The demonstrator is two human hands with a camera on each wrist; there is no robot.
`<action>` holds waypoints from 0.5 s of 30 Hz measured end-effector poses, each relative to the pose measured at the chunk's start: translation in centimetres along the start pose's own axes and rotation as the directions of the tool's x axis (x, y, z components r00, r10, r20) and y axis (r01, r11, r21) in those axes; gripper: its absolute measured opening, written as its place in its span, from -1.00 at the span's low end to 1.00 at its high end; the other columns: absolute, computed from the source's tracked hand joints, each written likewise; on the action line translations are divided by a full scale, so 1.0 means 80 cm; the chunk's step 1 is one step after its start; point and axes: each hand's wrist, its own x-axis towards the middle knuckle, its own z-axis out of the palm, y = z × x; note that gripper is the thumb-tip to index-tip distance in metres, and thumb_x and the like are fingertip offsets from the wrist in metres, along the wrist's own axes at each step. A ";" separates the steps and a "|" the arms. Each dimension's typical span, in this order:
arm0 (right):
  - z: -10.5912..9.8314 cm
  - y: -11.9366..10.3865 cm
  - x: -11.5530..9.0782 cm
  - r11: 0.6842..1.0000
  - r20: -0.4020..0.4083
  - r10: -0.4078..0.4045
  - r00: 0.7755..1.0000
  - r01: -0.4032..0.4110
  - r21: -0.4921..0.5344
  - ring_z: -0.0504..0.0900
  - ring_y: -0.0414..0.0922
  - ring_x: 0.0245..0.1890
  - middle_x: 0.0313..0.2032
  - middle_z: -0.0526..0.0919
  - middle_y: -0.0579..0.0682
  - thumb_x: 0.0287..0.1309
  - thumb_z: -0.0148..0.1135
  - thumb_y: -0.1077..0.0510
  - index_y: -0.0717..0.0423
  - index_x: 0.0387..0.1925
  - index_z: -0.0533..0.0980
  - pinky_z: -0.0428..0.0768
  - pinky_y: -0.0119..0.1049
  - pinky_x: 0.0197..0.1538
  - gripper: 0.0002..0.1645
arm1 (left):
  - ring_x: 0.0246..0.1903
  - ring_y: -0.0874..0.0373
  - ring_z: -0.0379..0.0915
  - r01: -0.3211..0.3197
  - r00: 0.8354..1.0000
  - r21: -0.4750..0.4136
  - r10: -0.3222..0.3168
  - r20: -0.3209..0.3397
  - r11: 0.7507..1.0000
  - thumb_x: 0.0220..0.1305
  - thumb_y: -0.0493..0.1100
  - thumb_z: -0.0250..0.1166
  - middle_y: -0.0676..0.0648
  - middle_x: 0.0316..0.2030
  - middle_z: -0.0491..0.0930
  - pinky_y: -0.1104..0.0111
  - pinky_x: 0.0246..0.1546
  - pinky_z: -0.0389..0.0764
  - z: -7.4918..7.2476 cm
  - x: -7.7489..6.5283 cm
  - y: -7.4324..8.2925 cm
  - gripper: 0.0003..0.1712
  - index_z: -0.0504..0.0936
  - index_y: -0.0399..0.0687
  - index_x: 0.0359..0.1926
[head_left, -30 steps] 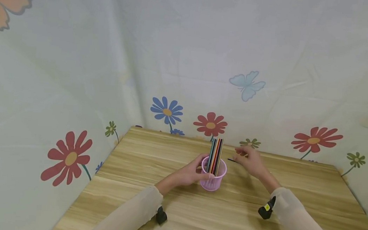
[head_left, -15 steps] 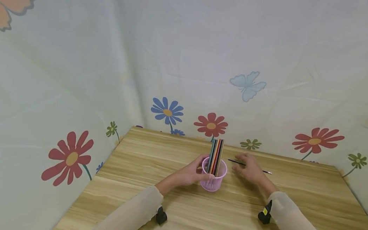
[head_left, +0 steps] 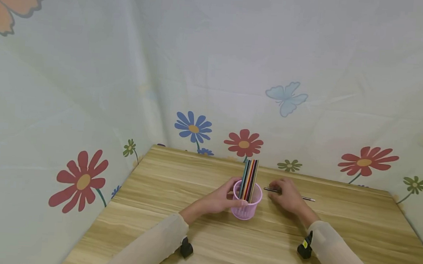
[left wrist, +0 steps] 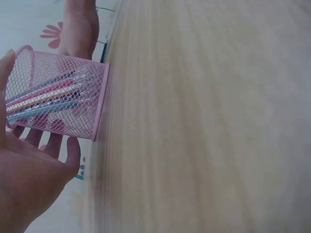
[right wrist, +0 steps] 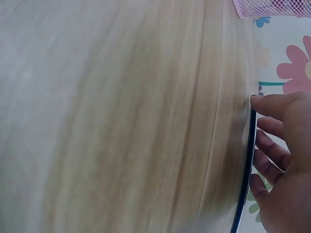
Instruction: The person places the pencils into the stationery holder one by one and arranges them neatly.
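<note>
A pink mesh pencil cup (head_left: 244,210) stands on the table, with several colored pencils (head_left: 249,180) leaning in it. My left hand (head_left: 216,199) grips the cup from its left side, thumb in front and fingers behind. In the left wrist view the cup (left wrist: 58,94) shows the pencils through its mesh, above the left hand (left wrist: 36,179). To the right of the cup, my right hand (head_left: 288,196) pinches a dark pencil (head_left: 308,199) low at the tabletop. In the right wrist view the thumb and fingertips of the right hand (right wrist: 289,155) meet this dark pencil (right wrist: 247,165).
The wood-grain table (head_left: 204,244) runs back to a white curtain (head_left: 219,68) printed with flowers and butterflies. Another curtain side hangs along the table's left edge. A black wrist camera (head_left: 304,250) sits under the right sleeve, and a second wrist camera (head_left: 186,248) under the left.
My right hand has come down onto the dark pencil, and the pencil's left end has shifted slightly toward me. The left hand and cup have stayed in place.
</note>
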 end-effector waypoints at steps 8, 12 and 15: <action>-0.003 -0.003 0.001 0.999 0.057 -0.034 0.998 0.031 0.042 0.60 -0.09 -0.21 -0.26 0.67 -0.02 0.21 0.46 0.34 0.16 -0.24 0.67 0.63 -0.08 -0.06 -0.89 | 0.49 0.00 0.27 -0.007 1.000 0.019 0.007 -0.006 1.000 0.40 0.07 0.46 0.08 0.50 0.30 0.09 0.44 0.41 0.000 -0.001 0.004 -0.08 0.12 0.40 0.59; -0.002 -0.003 0.000 0.998 0.079 -0.031 0.996 0.026 0.065 0.60 -0.13 -0.27 -0.32 0.68 -0.05 0.23 0.44 0.35 0.15 -0.28 0.67 0.63 -0.17 -0.12 -0.91 | 0.49 0.01 0.27 -0.002 1.000 0.018 0.002 -0.007 1.000 0.41 0.06 0.45 0.08 0.50 0.31 0.09 0.44 0.41 0.001 -0.002 0.005 -0.08 0.12 0.40 0.59; -0.001 -0.005 -0.001 0.997 0.087 -0.028 0.996 0.022 0.069 0.61 -0.14 -0.28 -0.33 0.68 -0.07 0.24 0.44 0.34 0.14 -0.30 0.68 0.64 -0.17 -0.13 -0.92 | 0.49 0.01 0.28 0.003 1.000 0.019 -0.003 -0.008 1.000 0.41 0.06 0.45 0.07 0.49 0.32 0.09 0.45 0.41 0.001 -0.002 0.006 -0.08 0.12 0.39 0.60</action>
